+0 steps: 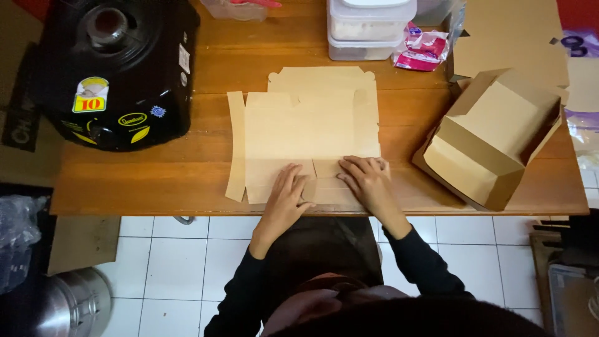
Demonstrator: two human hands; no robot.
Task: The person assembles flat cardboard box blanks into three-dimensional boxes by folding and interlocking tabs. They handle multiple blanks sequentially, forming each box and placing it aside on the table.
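Cardboard lies flat in front of you: an unfolded brown box blank [309, 128] spread on the wooden worktop [187, 168], its near edge close to the worktop's near edge. Both your hands are pressed on that near strip. Your left hand [284, 196] rests open, fingers spread and palm down, on the near panel left of the centre slit. Your right hand [368, 181] sits just beside it to the right, fingers bent a little and pushing on the flap there. Neither hand is closed around anything; both simply bear down on the card.

As far as the work shows, it looks barely begun on this piece. The far flap with its scalloped edge, the long left side strip and the main panel all lie flat, and no wall stands up yet. Only the near panel under your fingers seems to be getting a crease. All the remaining folds and the tucking of tabs appear left to do.

To the right, well apart from your hands, a finished folded box [493, 140] of the same brown card lies tilted, with more flat card [511, 37] beyond it. At far left stands a black round appliance [115, 68]. At the far edge sit stacked clear plastic containers [368, 28] and a pink packet [421, 50] just beside them
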